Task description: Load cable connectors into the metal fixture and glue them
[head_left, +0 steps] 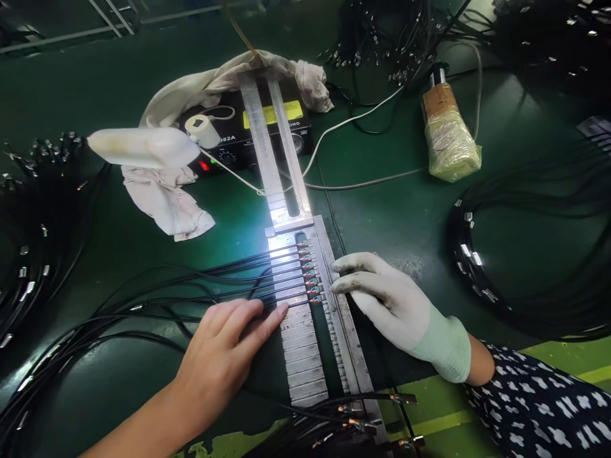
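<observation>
A slotted metal jig lies lengthwise in front of me. Across its upper slots run several black cables, their stripped ends with coloured wires and metal-tipped connectors lined up against the right rail. My left hand, bare, has thumb and curled fingers closed at the lowest seated cable, by the jig's left edge; the fingertips partly hide it. My right hand, in a white glove with a green cuff, rests against the right rail. Its fingers are stretched out and hold nothing.
Behind the jig sits a black control box draped with a cloth. A white-wrapped lamp shines over the jig. A plastic-wrapped tool stands at right. Cable coils lie on both sides, and loose cable ends in front.
</observation>
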The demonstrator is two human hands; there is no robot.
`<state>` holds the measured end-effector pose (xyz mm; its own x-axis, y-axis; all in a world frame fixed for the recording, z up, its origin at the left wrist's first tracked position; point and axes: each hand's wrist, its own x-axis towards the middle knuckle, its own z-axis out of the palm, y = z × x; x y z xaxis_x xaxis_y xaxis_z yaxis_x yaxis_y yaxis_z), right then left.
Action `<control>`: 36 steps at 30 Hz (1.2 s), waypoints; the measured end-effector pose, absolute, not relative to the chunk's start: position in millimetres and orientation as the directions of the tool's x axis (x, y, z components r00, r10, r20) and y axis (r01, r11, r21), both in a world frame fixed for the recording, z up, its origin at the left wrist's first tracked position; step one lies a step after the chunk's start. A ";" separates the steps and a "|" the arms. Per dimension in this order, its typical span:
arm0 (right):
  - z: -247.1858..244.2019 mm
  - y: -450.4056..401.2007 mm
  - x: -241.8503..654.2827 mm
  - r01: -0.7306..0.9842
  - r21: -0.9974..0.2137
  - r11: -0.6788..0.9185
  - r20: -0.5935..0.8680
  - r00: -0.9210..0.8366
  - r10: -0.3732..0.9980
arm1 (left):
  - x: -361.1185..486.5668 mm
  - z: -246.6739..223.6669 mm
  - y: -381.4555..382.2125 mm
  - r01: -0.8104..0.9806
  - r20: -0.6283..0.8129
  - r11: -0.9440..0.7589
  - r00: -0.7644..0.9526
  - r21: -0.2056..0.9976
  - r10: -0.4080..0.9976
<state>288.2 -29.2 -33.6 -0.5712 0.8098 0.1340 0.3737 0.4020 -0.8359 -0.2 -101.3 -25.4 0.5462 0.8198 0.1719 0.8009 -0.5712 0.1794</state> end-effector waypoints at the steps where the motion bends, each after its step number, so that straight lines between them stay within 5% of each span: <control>1: -34.4 -29.0 288.1 0.370 -0.839 0.400 0.137 -0.568 0.812 | 1.8 -23.8 -99.9 0.793 0.186 -0.587 0.560 0.159 0.807; 15: -34.6 -30.3 286.2 0.326 -0.842 0.431 0.193 -0.563 0.804 | 43.5 -25.4 -83.5 0.752 0.188 -0.659 0.649 -0.014 0.737; 17: -35.8 -30.3 286.8 0.324 -0.830 0.453 0.210 -0.571 0.793 | 38.3 -17.9 -94.4 0.750 0.173 -0.658 0.642 0.062 0.747; 20: -38.1 -30.2 286.8 0.329 -0.816 0.475 0.225 -0.576 0.786 | 26.8 -4.0 -121.3 0.685 0.075 -0.620 0.646 0.383 0.760; 24: -38.0 -31.1 284.8 0.364 -0.804 0.469 0.214 -0.559 0.801 | 14.6 5.0 -150.3 0.649 -0.160 -0.374 0.610 0.662 0.776; 29: -35.0 -32.6 285.4 0.372 -0.806 0.460 0.195 -0.566 0.801 | 6.6 -1.6 -147.1 0.619 -0.064 -0.305 0.500 0.724 0.864; 36: -37.0 -30.5 286.3 0.371 -0.829 0.418 0.155 -0.567 0.809 | -18.8 -10.5 -120.0 0.752 0.143 -0.401 0.387 0.524 0.911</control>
